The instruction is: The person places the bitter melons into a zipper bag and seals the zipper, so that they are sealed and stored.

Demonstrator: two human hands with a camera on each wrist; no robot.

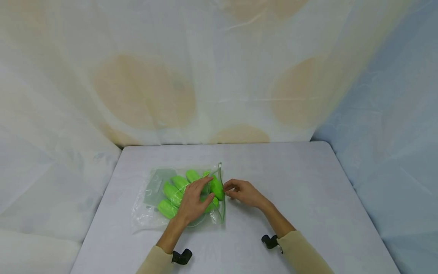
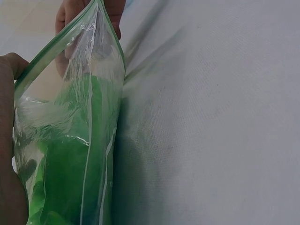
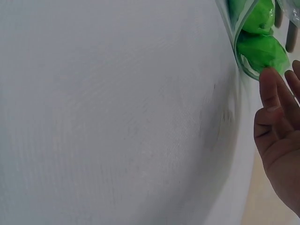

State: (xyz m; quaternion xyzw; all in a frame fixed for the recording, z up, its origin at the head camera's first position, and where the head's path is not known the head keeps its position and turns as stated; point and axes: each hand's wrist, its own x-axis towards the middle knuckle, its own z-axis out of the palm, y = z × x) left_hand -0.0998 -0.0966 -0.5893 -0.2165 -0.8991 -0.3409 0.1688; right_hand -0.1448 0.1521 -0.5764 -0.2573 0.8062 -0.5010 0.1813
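Observation:
A clear zip bag [image 1: 140,219] with a green closure strip lies on the table, its mouth facing right and standing apart. Inside are several bright green oblong pieces [image 1: 172,194], whose kind I cannot tell; one pale grey-green panel [image 1: 154,190] shows at the bag's far left. My left hand [image 1: 196,199] rests across the top of the bag with fingers extended and thumb spread, near the mouth. At the mouth's right edge, my right hand [image 1: 244,192] has its fingers bent and pinches the strip. Green pieces [image 3: 262,51] show through the mouth in the right wrist view.
The bag lies on a white-covered table [image 1: 294,171], left of its middle. Pale sheeting with tan spots [image 1: 143,91] hangs behind the far edge, and bluish sheeting [image 1: 393,152] hangs at the right. Black wrist cameras [image 1: 182,257] sit by both beige sleeves [image 1: 304,253].

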